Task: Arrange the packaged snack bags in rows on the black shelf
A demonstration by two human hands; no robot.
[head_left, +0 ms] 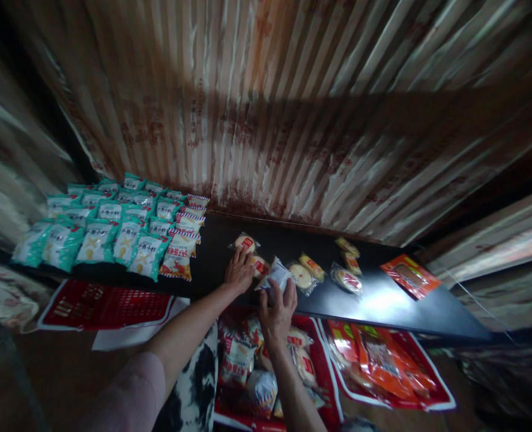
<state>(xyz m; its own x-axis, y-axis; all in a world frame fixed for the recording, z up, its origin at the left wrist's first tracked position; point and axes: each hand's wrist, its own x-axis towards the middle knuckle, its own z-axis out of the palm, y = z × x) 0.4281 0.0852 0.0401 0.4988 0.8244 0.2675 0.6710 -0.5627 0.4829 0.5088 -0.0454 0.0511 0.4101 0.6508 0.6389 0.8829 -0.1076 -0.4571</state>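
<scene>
My right hand (278, 306) is closed on a pale silvery snack bag (278, 276), held low over the front part of the black shelf (221, 228). My left hand (239, 271) reaches to the shelf, its fingers stretched out and touching a round wrapped cake (245, 242) with a red label. Between the hands lies another wrapped cake (259, 266), partly hidden. Just right of the silvery bag rests a pale round wrapped cake (302, 276), beside a yellow packet (311, 267).
Rows of teal snack bags (99, 240) and a column of orange-white bags (178, 255) fill the shelf's left. Further right are a wrapped cake (347, 279), small yellow packets (350, 263) and an orange packet (411, 276). Red baskets (333, 384) stand below; corrugated sheeting (266, 120) rises behind.
</scene>
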